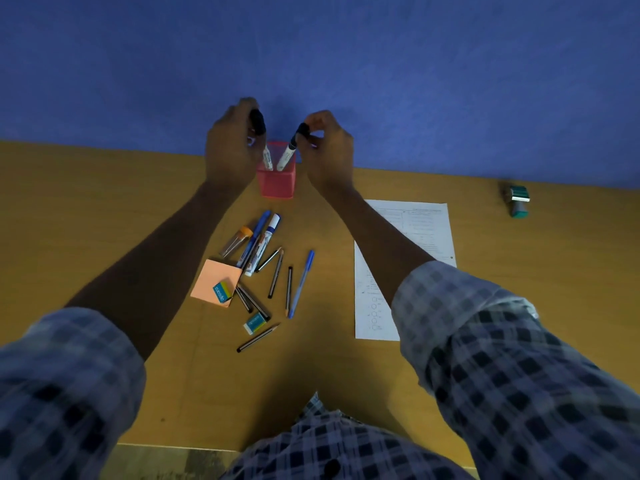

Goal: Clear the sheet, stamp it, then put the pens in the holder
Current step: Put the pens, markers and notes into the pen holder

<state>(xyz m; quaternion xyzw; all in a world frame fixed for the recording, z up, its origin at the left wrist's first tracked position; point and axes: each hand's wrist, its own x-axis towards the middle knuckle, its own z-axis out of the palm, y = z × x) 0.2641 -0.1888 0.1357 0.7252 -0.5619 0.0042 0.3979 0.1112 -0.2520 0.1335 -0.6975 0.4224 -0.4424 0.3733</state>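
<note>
We are on the last step, loading the holder (276,180); our left hand (230,150) grips one black-capped marker (266,157) by its cap, our right hand (327,150) pinches a second marker (286,156), and both marker bodies dip into the holder between the hands; the sheet (420,233) lies bare under the right forearm, the stamp (518,199) well off to its right; next, we judge, both hands must let go, then reach back for the pens (301,284) and pencils nearer us.
</note>
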